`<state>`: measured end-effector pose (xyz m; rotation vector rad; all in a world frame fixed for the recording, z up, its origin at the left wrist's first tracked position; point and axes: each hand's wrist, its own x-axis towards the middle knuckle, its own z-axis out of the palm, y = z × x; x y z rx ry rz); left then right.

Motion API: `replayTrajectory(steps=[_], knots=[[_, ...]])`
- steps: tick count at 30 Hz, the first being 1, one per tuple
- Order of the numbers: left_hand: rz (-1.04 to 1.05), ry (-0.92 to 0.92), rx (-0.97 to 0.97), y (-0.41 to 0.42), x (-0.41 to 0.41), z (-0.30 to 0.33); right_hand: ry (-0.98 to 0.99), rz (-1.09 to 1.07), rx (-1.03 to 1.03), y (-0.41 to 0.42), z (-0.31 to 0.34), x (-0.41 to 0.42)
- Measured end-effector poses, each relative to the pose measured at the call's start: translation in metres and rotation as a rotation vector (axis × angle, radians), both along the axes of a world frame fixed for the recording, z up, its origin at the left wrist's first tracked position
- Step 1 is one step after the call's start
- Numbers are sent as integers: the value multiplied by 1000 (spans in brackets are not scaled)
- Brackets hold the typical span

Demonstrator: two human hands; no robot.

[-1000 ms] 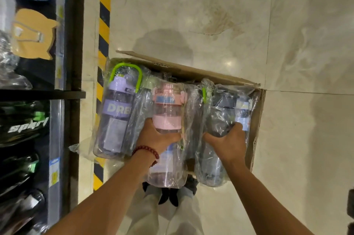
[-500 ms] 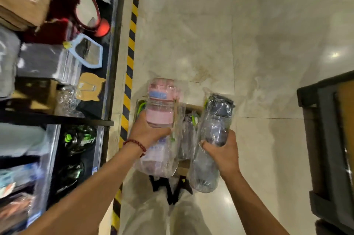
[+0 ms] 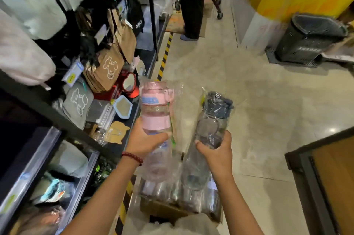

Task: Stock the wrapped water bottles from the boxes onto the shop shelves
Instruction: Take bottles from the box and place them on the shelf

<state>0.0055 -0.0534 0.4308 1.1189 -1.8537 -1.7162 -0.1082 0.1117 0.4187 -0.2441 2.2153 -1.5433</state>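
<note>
Hands are each gripping one wrapped bottle above the open box. The left hand [image 3: 142,140], with a dark red bead bracelet [image 3: 132,157] circling its wrist, is curling fingers and thumb around the clear cylindrical plastic bottle with a pink lid and pink band [image 3: 156,119], holding it upright inside its crinkled transparent film. The right hand [image 3: 216,151] is clasping the clear smoky plastic bottle with a dark blue-grey cap [image 3: 209,129], which is leaning with its cap tilted away to the right, its glossy wrap bunching around the neck. Both bottles are hanging side by side, close but apart, over the brown cardboard box [image 3: 159,209] that is sitting on the pale polished stone floor [image 3: 258,100] and still carrying more film-wrapped bottles [image 3: 178,194], blurred. To the left, black metal shop shelves [image 3: 63,119] are bearing soft brown and grey fabric pouches and small framed mirrors. Black-and-yellow striped tape [image 3: 164,58] is running along the shelf base. A black mesh plastic basket [image 3: 310,39] is standing well apart, beside a yellow pillar.
</note>
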Motion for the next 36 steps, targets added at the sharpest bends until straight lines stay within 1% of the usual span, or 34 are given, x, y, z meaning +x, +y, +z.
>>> replayTrajectory(steps=[3, 8, 12, 16, 19, 21, 25, 32, 36], knots=[[105, 23, -35, -3, 20, 21, 70, 81, -42, -9, 28, 3], [258, 100, -72, 9, 53, 49, 104, 246, -108, -13, 53, 13], [418, 184, -68, 39, 78, 56, 121, 394, -127, -6, 62, 21], [552, 216, -115, 80, 101, 63, 135, 537, -152, 9, 63, 29], [668, 199, -159, 116, 123, 68, 114, 630, -162, 20, 64, 44], [744, 167, -182, 140, 147, 65, 95, 702, -169, 25, 63, 61], [968, 65, -201, 192, 201, 55, 51, 889, -170, 30, 60, 103], [1313, 14, -159, 261, 288, 45, 20, 1216, -137, 35, 56, 202], [1411, 28, -135, 284, 341, 40, 28, 1350, -111, 36, 51, 265]])
